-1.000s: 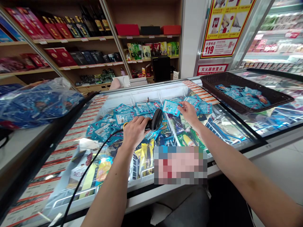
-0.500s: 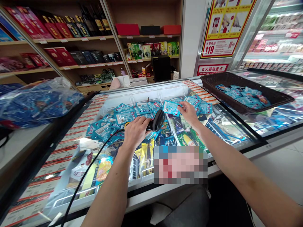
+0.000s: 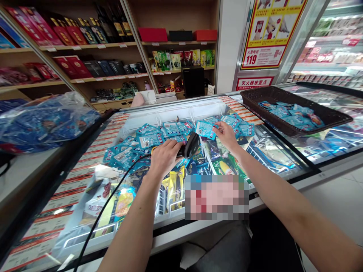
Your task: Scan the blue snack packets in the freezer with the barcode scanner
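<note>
My left hand [image 3: 166, 156] is wrapped round a black handheld barcode scanner [image 3: 191, 145], whose head points up and to the right. A black cable runs from its handle down to the lower left. Between the fingers of my right hand [image 3: 225, 134] is the right edge of a blue snack packet [image 3: 204, 129], its printed barcode side facing up. The scanner head is close to this packet, at its lower left. More blue packets [image 3: 149, 140] lie in loose overlapping piles on the freezer's glass top, on both sides of my hands.
A brown woven basket [image 3: 334, 113] with blue packets stands on the right. On the left lies a clear plastic bag [image 3: 48, 124] of blue packets. Frozen goods show through the glass of the chest freezer [image 3: 167, 223]. Shelves [image 3: 181, 43] of boxes and bottles line the back.
The scanner in my left hand has shifted slightly to the right. My right hand and its packet have hardly moved.
</note>
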### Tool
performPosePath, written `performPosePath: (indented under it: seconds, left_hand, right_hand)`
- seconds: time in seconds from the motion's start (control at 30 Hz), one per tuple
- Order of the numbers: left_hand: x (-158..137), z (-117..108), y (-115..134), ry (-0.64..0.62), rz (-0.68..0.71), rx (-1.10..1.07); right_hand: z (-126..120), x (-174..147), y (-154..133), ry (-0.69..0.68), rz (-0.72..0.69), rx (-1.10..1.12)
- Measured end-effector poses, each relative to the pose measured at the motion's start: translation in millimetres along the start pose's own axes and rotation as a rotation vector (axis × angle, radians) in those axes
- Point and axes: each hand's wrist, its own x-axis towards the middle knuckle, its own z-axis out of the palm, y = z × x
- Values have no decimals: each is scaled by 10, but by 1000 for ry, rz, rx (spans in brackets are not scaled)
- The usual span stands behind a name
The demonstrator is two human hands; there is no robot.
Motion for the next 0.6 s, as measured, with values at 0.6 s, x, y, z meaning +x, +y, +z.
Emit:
performPosePath:
  seconds: [0.6]
  left_hand:
    - [-17,-2,-30,24,-15,21]
  right_hand:
    - [-72,14,21,50,21,45]
